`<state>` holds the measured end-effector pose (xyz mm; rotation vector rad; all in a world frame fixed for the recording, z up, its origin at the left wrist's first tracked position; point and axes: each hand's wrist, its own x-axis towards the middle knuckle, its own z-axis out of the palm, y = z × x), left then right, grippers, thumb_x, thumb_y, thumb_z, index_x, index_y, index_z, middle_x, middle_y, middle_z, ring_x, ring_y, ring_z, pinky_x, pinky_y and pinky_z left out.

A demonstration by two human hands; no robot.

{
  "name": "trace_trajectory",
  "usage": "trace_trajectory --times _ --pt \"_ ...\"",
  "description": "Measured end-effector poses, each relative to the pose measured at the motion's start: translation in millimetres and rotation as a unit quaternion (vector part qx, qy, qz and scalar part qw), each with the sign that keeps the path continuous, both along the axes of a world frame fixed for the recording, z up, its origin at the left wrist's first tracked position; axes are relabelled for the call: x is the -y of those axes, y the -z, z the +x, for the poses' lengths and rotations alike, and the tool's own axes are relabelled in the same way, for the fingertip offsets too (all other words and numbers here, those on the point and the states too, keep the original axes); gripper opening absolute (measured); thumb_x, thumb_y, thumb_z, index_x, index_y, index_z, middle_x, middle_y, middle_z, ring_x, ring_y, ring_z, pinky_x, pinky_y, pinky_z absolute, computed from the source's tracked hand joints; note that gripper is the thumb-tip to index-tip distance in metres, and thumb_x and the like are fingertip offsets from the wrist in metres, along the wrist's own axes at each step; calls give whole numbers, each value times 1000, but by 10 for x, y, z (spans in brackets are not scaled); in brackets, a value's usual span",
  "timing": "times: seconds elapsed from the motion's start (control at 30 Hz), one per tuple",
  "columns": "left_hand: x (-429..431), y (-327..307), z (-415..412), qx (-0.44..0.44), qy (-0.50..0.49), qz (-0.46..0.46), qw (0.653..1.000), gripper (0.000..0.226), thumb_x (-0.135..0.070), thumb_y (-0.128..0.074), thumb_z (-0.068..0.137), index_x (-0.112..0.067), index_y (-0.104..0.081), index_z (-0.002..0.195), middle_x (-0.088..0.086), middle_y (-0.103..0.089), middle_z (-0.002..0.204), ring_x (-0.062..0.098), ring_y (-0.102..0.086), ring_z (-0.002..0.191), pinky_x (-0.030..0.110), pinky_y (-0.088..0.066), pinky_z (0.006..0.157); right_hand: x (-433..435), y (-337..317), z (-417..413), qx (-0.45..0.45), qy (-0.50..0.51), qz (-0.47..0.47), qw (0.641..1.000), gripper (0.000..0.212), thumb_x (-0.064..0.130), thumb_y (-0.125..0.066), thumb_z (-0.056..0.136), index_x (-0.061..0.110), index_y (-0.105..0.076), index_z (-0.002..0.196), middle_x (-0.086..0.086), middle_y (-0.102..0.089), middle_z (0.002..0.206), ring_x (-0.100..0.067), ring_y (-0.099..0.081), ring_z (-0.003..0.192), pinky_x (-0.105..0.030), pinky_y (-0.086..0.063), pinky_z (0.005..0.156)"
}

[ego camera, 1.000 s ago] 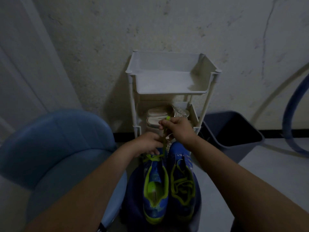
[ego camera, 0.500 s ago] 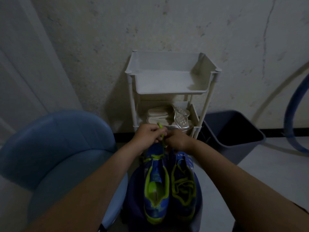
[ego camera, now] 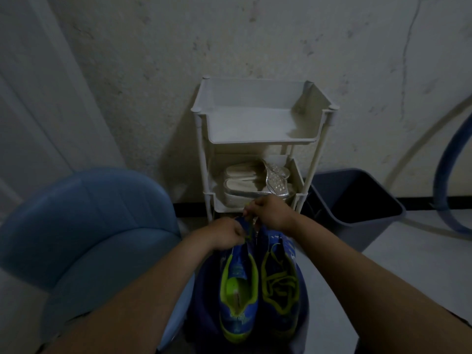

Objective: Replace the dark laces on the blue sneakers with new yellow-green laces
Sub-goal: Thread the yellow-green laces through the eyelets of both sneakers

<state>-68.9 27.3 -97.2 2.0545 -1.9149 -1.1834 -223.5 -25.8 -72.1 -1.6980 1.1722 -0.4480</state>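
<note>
Left hand (ego camera: 226, 233) fingers grip left blue sneaker (ego camera: 238, 292) at toe end; right hand (ego camera: 270, 213) fingers pinch yellow-green lace (ego camera: 248, 235) above it.

— What is worn on the hands?
— The left hand (ego camera: 224, 233) and the right hand (ego camera: 270, 213) are seen bare, as is each forearm (ego camera: 357, 272) behind the fingers.
— Is a sleeve seen?
— A dark edge (ego camera: 457, 325) is glimpsed far back from the right fingers (ego camera: 251, 210), at the frame's corner; whether it is cloth cannot be told.
</note>
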Motion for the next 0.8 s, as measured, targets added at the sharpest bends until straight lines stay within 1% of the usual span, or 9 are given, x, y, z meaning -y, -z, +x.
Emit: trace_trajectory --times 0.1,0.17,0.27,0.33,0.43,0.53,0.63,0.77,0.8 --pt "27 53 -78 -29 -50 -48 997 16 -28 -69 84 -15 -70 74 1 -65 71 16 -60 67 24 -43 63 19 19 20 35 5 -12 999 23 14 -55 97 4 -72 85 -10 -71 79 -20 -60 65 -32 -50 63" --pt "27 86 -121 -65 -93 -44 993 24 -26 -69 85 -21 -64 62 -3 -60 59 13 -59 59 24 -45 62 24 19 33 67 5 -10 998 25 14 -55 98 0 -73 88 -9 -72 80 -22 -61 70 -35 -50 66" --pt "10 78 -179 -102 -128 -50 985 26 -20 -67 87 -20 -63 61 -3 -59 53 13 -58 55 20 -44 54 22 -3 44 95 27 -16 995 27 14 -52 100 -2 -72 92 -12 -73 88 -20 -64 72 -29 -50 58" --pt "23 23 -189 -142 -165 -48 975 26 -16 -63 89 -16 -62 64 0 -59 56 14 -55 52 20 -41 50 27 -36 45 95 48 -6 994 24 11 -52 100 -1 -72 96 -16 -72 97 -14 -63 63 -22 -48 48" --pt "66 -105 -183 -172 -209 -59 961 22 -20 -59 93 -13 -66 73 3 -58 60 15 -51 51 22 -39 49 43 -76 -27 18 45 20 999 23 0 -49 94 3 -71 100 -17 -70 86 -14 -57 49 -18 -39 38" --pt "80 -222 -151 -264 -266 -77 924 15 -25 -63 93 -15 -69 85 0 -57 61 10 -47 49 17 -37 42 9 -52 -47 -58 -25 50 997 20 6 -50 94 9 -69 101 -12 -68 79 -20 -62 55 -21 -42 41" --pt "113 -306 -119 -367 -330 -78 866 13 -28 -68 89 -15 -71 91 0 -57 64 10 -48 52 21 -38 48 -9 25 -34 -74 -70 67 993 13 16 -56 95 12 -67 90 -20 -69 77 -29 -59 64 -27 -42 49" --pt "164 -408 9 -401 -404 -100 816 14 -25 -69 89 -14 -65 80 0 -53 62 10 -47 52 23 -39 50 -16 39 -36 -77 -79 47 993 18 24 -59 97 14 -70 87 -2 -72 74 -19 -61 54 -24 -44 49" --pt "165 -433 47 -404 -417 -110 807 14 -23 -68 90 -14 -63 79 0 -51 62 10 -46 51 22 -39 48 -8 36 -42 -86 -79 43 992 18 24 -60 96 13 -71 88 -3 -72 77 -17 -61 53 -23 -44 48"
